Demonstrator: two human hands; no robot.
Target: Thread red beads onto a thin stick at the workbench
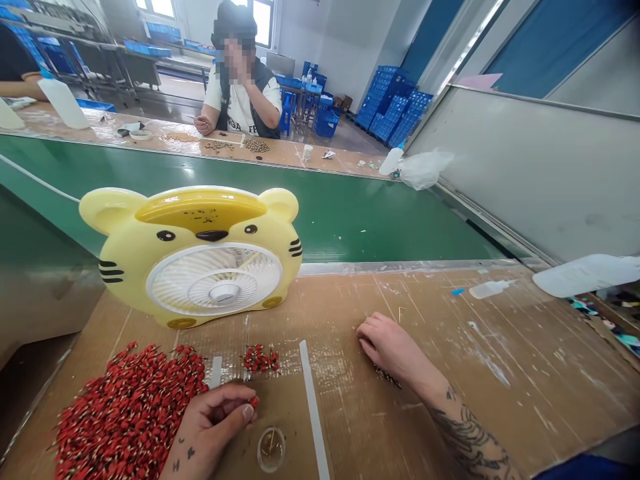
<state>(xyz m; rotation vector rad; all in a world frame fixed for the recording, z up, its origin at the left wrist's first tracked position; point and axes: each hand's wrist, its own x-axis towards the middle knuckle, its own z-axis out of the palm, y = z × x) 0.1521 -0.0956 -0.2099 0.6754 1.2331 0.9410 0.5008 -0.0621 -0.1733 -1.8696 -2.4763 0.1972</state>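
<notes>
Dish [271, 451], contents unclear, beside left hand [210, 427] pinching red part [255, 401]

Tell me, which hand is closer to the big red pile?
Left. The left hand lies at the right edge of the red pile, pinching a red piece. The right hand rests farther right, past the white strip.

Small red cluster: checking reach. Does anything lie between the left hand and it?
Nothing visible. The left hand, pinching a red piece, sits close by the small red cluster, bare table between; the white strip lies aside.
</notes>
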